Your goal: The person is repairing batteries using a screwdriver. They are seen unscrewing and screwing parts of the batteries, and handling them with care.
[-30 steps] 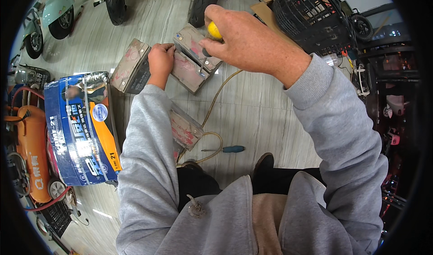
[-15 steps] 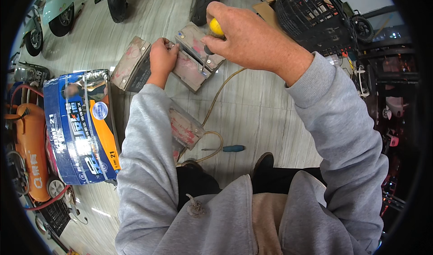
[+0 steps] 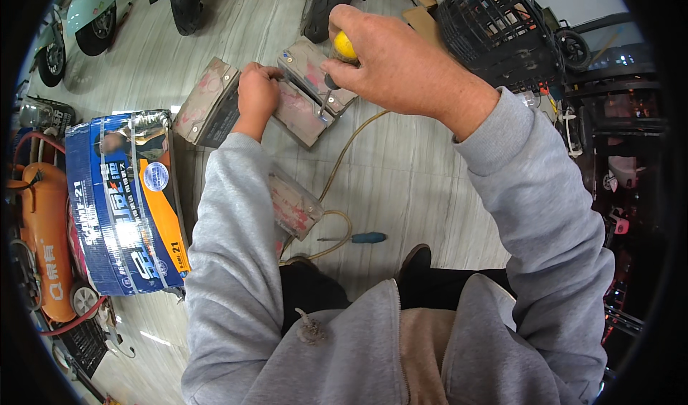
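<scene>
My right hand [image 3: 405, 68] is closed around a yellow-handled screwdriver [image 3: 344, 44], whose metal shaft points down at a pair of dusty, pink-marked batteries [image 3: 299, 118]; the exact tip contact is too small to tell. My left hand [image 3: 257, 97] has curled fingers on the near-left edge of that pair. Another battery [image 3: 203, 104] lies just left of it. Below my hands, a further dusty battery [image 3: 292, 208] sits beside a yellowish hose [image 3: 342, 226]. A blue-handled screwdriver [image 3: 369, 237] lies on the floor near my feet.
A blue box [image 3: 115, 211] and orange air compressor [image 3: 46, 240] stand at the left. Scooter wheels [image 3: 183, 11] line the back. A black plastic basket [image 3: 494, 32] and cardboard [image 3: 423, 21] are at the back right; dark shelving with small items [image 3: 623, 172] runs along the right.
Over the last second, both hands have shifted slightly: the left moved up a little over the battery edge, and the right moved slightly with the yellow screwdriver. The batteries show little movement.
</scene>
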